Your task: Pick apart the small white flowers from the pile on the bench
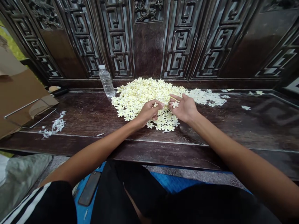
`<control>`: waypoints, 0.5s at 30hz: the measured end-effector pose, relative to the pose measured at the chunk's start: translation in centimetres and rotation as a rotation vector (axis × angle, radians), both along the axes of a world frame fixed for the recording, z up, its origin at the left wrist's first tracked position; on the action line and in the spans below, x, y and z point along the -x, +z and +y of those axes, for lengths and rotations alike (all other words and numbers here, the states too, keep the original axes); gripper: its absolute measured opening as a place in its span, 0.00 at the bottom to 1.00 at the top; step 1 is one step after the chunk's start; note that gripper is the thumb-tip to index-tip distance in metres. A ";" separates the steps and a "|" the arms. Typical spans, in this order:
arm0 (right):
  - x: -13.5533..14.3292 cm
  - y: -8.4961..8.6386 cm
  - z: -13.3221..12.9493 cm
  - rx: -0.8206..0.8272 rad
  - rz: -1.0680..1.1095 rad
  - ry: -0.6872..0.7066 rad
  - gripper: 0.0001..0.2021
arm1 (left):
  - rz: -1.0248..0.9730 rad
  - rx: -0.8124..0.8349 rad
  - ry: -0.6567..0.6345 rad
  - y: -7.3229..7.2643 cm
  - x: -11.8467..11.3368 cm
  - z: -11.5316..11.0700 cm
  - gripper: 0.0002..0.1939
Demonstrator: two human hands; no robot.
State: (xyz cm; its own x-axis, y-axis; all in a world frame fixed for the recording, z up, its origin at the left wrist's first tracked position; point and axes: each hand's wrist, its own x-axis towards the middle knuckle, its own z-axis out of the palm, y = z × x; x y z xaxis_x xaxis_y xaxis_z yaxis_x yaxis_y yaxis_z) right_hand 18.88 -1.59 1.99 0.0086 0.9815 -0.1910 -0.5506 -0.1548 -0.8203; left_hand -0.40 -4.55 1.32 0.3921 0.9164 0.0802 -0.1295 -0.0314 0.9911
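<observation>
A large heap of pale yellow flowers (pixel 137 96) lies on the dark wooden bench (pixel 88 109), against its carved back. Over the front of the heap is my left hand (pixel 150 112), its thumb and fingers pinched together; a small pale bit shows at the fingertips, too small to name. My right hand (pixel 184 107) is palm up just to the right, fingers partly spread, with one white flower (pixel 175 105) resting on the fingers. Whiter flowers (pixel 206 97) spread out to the right of the heap.
A clear water bottle (pixel 106 81) stands left of the heap. Thin white pieces (pixel 56 126) lie further left, near a wire frame (pixel 32 113) and a cardboard box (pixel 21 93). Several loose flowers (pixel 245 107) are at the right. Below, a phone (pixel 89 189) rests on a blue surface.
</observation>
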 end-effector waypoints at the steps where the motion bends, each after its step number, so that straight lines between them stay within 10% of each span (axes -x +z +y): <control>1: 0.8 0.0 -0.6 -0.005 0.006 0.020 0.21 | 0.033 -0.049 0.007 0.1 0.0 -0.1 0.13; 9: 1.6 -0.8 -1.8 -0.098 -0.108 0.179 0.21 | 0.407 -0.656 0.030 0.2 0.3 0.4 0.07; 15: 2.0 -0.6 -2.2 -0.154 -0.145 0.253 0.21 | 0.460 -0.682 0.065 -0.2 0.4 0.8 0.02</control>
State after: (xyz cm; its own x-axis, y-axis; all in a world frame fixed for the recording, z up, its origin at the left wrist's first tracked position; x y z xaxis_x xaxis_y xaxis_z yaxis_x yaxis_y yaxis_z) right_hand 16.87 -3.74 1.43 -0.2227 0.9733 -0.0550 -0.3861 -0.1399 -0.9118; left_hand -0.77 -3.73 1.08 0.4694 0.7464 0.4718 0.3076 -0.6391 0.7050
